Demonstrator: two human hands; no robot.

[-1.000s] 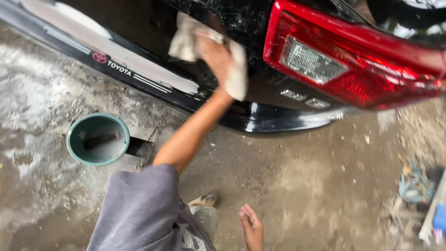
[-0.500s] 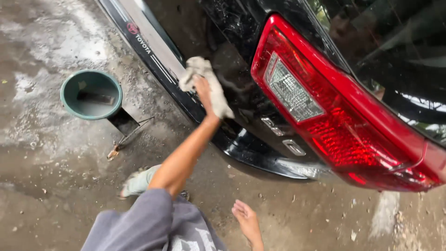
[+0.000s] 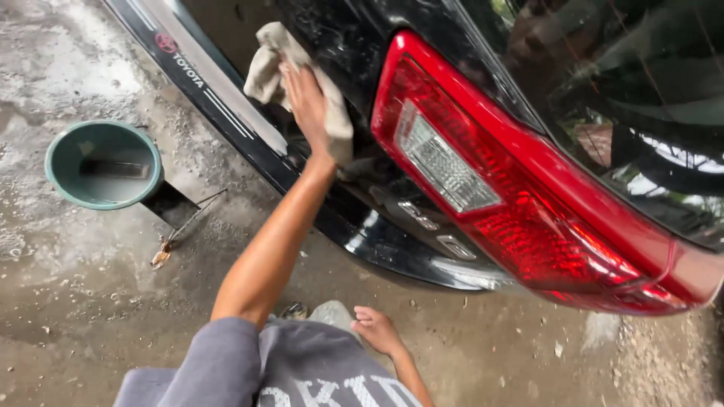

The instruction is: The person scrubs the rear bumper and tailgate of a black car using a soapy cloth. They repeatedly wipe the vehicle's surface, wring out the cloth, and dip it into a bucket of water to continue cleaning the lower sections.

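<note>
My left hand (image 3: 305, 98) presses a crumpled beige cloth (image 3: 268, 64) flat against the wet black rear panel of a car (image 3: 354, 45), just left of the red tail light (image 3: 490, 196). The arm reaches up from a grey sleeve at the bottom left. Low in the view, my right hand (image 3: 377, 330) rests near my knee on grey clothing, with its fingers loosely apart and nothing in them. The black bumper (image 3: 377, 241) curves below the cloth.
A green bucket (image 3: 56, 177) with water stands on the wet concrete ground at the left, beside a dark drain slot (image 3: 170, 205). A chrome-trimmed strip (image 3: 204, 83) runs along the car's lower edge. The dark rear window (image 3: 641, 98) fills the upper right.
My left hand has slid the cloth across the black panel, from the bumper edge up beside the tail light. The view has moved closer to the car. My right hand stays low.
</note>
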